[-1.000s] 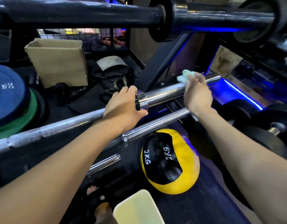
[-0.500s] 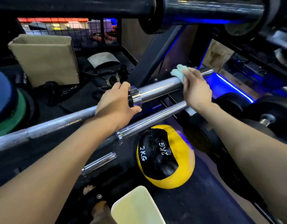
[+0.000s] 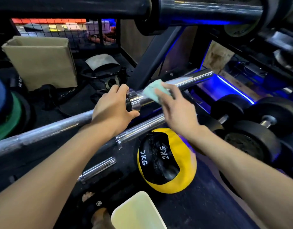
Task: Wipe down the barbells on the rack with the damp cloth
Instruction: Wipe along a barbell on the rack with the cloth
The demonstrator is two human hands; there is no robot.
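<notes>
One round yellow-and-black medicine ball (image 3: 165, 160), marked 2KG, nearest. Left hand (image 3: 113, 109) curled round the chrome barbell (image 3: 183, 80) at its collar; right hand (image 3: 177, 109) pinching a crumpled pale-green cloth (image 3: 155, 90) against the smooth sleeve. Cardboard box (image 3: 41, 63) beyond.

Yellow and black round medicine ball (image 3: 165, 161), marked "2KG" twice in white, lying on dark matting below centre; pale cream plastic container (image 3: 139, 212), only its rounded top edge showing, at the bottom edge just below the ball; brown cardboard box (image 3: 41, 63), upright, upper left; black wire mesh panel (image 3: 59, 28) behind the box, with blurred coloured items beyond; stacked round weight plates (image 3: 8, 113), blue over green over black, at the left edge; black rubber dumbbells (image 3: 251, 142) with metal handles, close together at right; blue light strip (image 3: 235, 88) glowing along the floor, upper right; grey curved pad (image 3: 102, 61) among black straps, right of the box.
</notes>
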